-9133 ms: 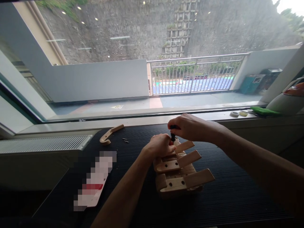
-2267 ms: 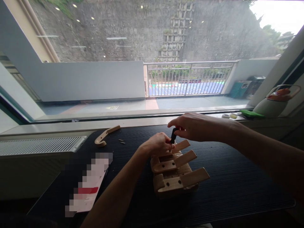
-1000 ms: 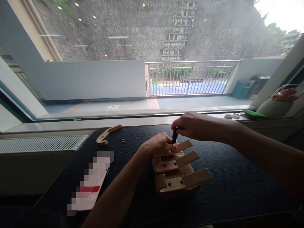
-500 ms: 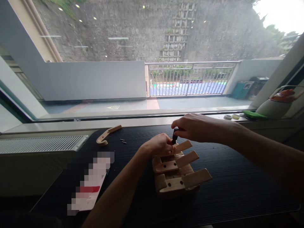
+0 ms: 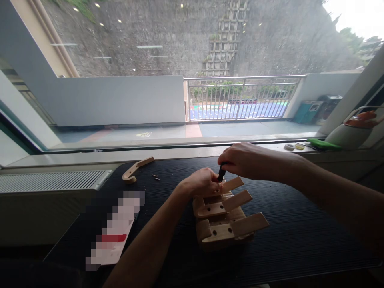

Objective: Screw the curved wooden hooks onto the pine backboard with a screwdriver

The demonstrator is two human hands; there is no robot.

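Note:
A wooden rack [image 5: 228, 224] with three slanted wooden hooks lies on the black ribbed mat [image 5: 300, 224]. My left hand [image 5: 200, 183] is closed on the rack's far end, beside the hook farthest from me. My right hand [image 5: 244, 160] grips a small black-handled screwdriver [image 5: 221, 173], held upright with its tip down at that far hook. The tip itself is hidden behind my left fingers.
A loose curved wooden hook [image 5: 135, 169] and small screws [image 5: 155, 177] lie at the mat's far left. A white and red packet [image 5: 115, 232] rests at the left front. A radiator grille [image 5: 51, 181] runs on the left, the window sill [image 5: 180, 151] behind.
My right hand has shifted slightly on the screwdriver, which stays at the far hook. My left hand keeps its hold on the rack.

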